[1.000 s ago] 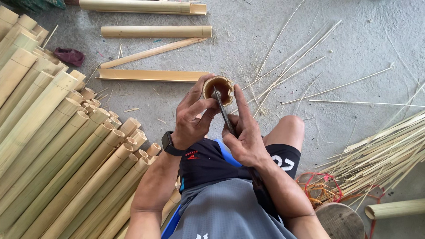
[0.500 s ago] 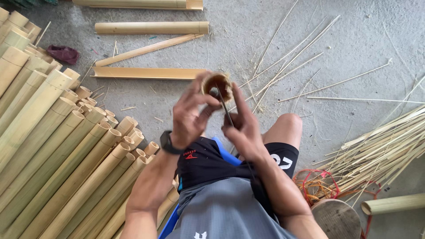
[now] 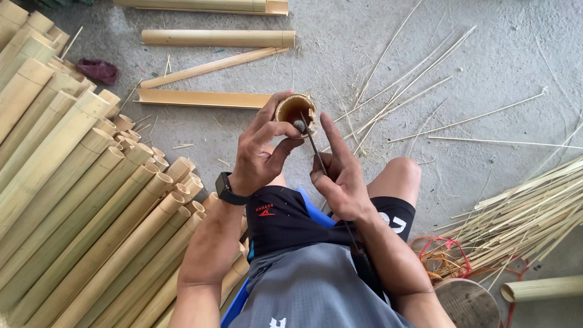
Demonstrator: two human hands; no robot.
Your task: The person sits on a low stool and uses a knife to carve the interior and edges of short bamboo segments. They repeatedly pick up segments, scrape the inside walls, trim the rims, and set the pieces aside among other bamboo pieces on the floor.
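My left hand (image 3: 262, 150) grips a short hollow bamboo section (image 3: 295, 110), its open end facing up toward me. My right hand (image 3: 337, 172) holds a thin dark blade (image 3: 311, 147), index finger stretched along it, with the blade's tip at the rim of the bamboo opening. A black watch (image 3: 228, 189) sits on my left wrist. Both hands are above my knees as I sit on a blue stool (image 3: 316, 214).
A big stack of bamboo poles (image 3: 73, 200) lies on the left. Split bamboo pieces (image 3: 203, 97) and a whole pole (image 3: 218, 39) lie ahead on the concrete floor. Thin bamboo strips (image 3: 522, 212) pile up at right, with a round wooden stool (image 3: 467, 302) and red cord (image 3: 443, 258).
The hands have shifted slightly up and left in view; the blade tip stays at the bamboo's rim, and the left fingers have adjusted their grip.
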